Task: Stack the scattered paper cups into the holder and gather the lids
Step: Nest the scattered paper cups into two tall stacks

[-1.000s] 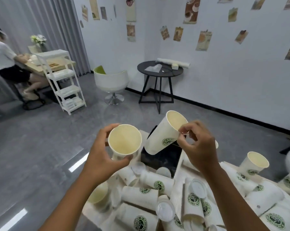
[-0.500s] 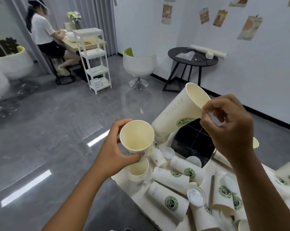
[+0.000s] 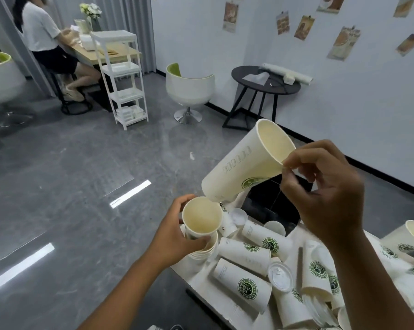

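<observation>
Fingers (image 3: 294, 160) pinch a tilted cup (image 3: 246, 165); left hand (image 3: 175, 236) grips another cup (image 3: 201, 220) above the littered table (image 3: 201, 279), grey floor (image 3: 82, 186).

The left hand (image 3: 175, 236) holds a cup (image 3: 201, 220) upright over the counter (image 3: 196, 277) corner, just above what seems a small cup stack (image 3: 204, 253). Right of and above that cup, the right hand (image 3: 325, 191) holds a tilted cup (image 3: 244, 167), base nearly touching its rim. Fallen cups (image 3: 245, 256) and a lid (image 3: 280, 277) lie right of the stack

White shelf rack (image 3: 122, 77), round black table (image 3: 265, 83)
</observation>
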The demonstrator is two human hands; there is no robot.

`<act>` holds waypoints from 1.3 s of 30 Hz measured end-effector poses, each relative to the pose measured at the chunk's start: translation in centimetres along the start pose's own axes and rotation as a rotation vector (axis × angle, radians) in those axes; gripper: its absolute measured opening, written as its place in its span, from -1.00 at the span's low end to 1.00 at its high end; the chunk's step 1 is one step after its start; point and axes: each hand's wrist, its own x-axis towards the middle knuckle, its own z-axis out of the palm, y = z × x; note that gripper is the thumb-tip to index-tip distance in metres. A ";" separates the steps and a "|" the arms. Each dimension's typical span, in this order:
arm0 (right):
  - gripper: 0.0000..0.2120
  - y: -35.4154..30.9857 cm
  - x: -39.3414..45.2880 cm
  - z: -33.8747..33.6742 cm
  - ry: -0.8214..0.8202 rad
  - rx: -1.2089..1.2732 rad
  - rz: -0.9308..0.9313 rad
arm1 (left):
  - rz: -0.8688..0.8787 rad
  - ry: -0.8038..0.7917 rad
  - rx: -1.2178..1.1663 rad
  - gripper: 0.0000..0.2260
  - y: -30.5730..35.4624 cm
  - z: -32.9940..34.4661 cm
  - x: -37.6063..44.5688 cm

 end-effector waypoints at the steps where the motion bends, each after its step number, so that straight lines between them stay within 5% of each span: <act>1: -0.92 -0.3 -0.2 0.3 -0.014 0.004 -0.005 | -0.009 -0.008 -0.001 -0.16 -0.3 0.0 0.0; 15: -0.96 -1.5 -7.4 8.3 -0.352 -0.046 0.000 | 0.091 -0.083 0.045 -0.06 -0.7 -3.0 0.0; 20: -0.82 -0.9 -11.8 9.5 -0.449 -0.030 0.179 | 0.145 -0.105 0.049 -0.04 0.3 -3.8 -0.1; 29: -0.77 -1.5 -18.1 2.8 -0.241 -0.064 0.741 | 0.238 -0.275 -0.016 -0.10 4.8 -0.1 -0.2; 39: -0.60 -1.6 -30.8 -7.7 0.118 -0.143 1.227 | 0.328 -0.657 -0.070 -0.33 6.5 13.5 -2.8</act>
